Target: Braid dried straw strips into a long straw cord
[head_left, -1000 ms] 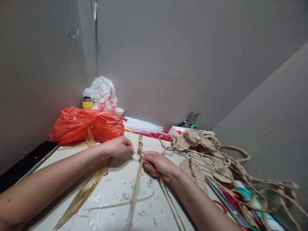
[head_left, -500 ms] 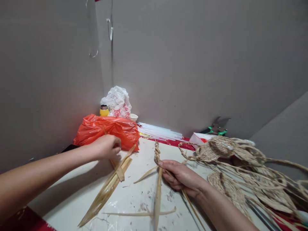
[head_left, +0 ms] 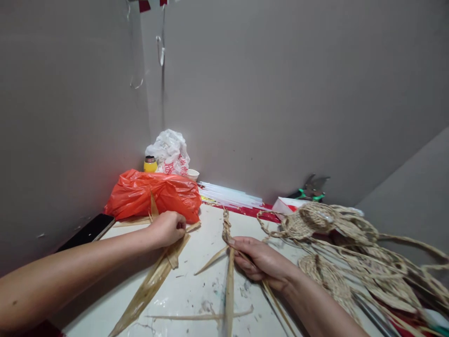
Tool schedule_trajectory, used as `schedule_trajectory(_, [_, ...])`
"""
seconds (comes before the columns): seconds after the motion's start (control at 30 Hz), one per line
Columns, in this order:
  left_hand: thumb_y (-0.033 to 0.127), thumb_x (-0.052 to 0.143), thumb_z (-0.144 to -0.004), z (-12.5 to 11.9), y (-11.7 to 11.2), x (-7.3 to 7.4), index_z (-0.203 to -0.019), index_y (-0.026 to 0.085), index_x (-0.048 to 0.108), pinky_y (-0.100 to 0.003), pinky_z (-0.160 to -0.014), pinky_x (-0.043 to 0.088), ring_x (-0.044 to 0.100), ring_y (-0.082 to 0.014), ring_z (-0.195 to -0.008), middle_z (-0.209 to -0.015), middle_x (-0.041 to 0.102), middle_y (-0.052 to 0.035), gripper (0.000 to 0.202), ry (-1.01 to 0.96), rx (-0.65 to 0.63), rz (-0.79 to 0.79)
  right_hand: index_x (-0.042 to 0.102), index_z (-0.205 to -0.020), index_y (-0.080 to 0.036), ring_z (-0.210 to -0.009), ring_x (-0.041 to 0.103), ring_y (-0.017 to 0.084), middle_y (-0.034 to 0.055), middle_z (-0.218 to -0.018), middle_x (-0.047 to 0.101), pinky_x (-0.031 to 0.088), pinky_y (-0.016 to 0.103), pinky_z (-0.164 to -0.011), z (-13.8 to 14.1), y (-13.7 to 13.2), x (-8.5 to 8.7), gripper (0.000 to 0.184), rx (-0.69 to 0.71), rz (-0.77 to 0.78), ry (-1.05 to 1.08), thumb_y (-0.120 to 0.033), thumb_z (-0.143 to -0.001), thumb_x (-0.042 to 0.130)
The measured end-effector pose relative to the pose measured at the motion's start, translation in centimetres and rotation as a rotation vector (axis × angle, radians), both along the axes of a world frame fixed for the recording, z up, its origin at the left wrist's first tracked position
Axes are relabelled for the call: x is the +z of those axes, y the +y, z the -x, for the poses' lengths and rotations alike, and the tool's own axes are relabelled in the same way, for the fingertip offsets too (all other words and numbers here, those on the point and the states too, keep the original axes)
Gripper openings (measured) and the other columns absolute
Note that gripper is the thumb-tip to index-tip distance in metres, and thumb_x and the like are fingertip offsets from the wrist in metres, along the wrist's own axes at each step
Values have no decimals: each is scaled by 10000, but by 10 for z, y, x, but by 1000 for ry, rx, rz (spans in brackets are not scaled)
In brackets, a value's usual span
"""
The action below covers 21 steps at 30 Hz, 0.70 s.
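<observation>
My right hand [head_left: 257, 259] is closed on a braided straw cord [head_left: 226, 225] at the point where the braid ends, with loose dry strips [head_left: 229, 290] trailing toward me. My left hand [head_left: 167, 228] is closed in a pinch on a pile of long dry leaf strips [head_left: 150, 281] that lies on the white table [head_left: 196, 290], just in front of an orange plastic bag [head_left: 154, 193].
Woven straw pieces and cords [head_left: 336, 234] are heaped at the right. In the back corner stand a white plastic bag [head_left: 169, 150], a yellow jar [head_left: 150, 164] and a small cup [head_left: 192, 173]. Clear sticks [head_left: 231, 194] and green-handled pliers [head_left: 310, 189] lie by the wall. A black slab [head_left: 89, 229] is at the left.
My left hand left the braid, went left to the leaf pile by the orange bag and pinched a strip there. My right hand kept its hold on the braid.
</observation>
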<state>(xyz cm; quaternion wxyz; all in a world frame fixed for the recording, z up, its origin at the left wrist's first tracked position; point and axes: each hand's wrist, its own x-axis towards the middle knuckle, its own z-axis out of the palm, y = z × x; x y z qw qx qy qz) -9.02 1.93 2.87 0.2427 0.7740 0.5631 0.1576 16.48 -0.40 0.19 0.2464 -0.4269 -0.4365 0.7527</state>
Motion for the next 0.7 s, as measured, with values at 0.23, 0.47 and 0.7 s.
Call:
schedule_trajectory(0.23, [257, 634, -628, 8, -7, 27, -728, 139, 580, -196, -508, 334, 448, -74, -499, -557, 531, 37, 164, -601, 30, 467, 393, -640, -198, -318, 116, 15, -100, -384, 339, 19, 159, -320, -1, 1, -1, 333, 10, -8, 17, -421, -749, 615])
schedule_trajectory(0.47, [168, 585, -632, 10, -3, 40, -793, 145, 580, -206, -528, 386, 517, -95, -523, -586, 579, 25, 163, -583, 70, 329, 389, -631, -196, -317, 110, 10, -99, -384, 352, 21, 156, -316, 0, 1, 0, 354, -10, 0, 10, -431, -737, 632])
schedule_trajectory(0.7, [95, 530, -612, 30, 9, 57, -690, 143, 557, -193, -542, 392, 523, -85, -548, -620, 604, 11, 96, -497, 107, 143, 404, -650, -195, -315, 114, 11, -101, -386, 356, 19, 155, -314, 0, 1, -2, 346, 0, 8, 32, -427, -738, 645])
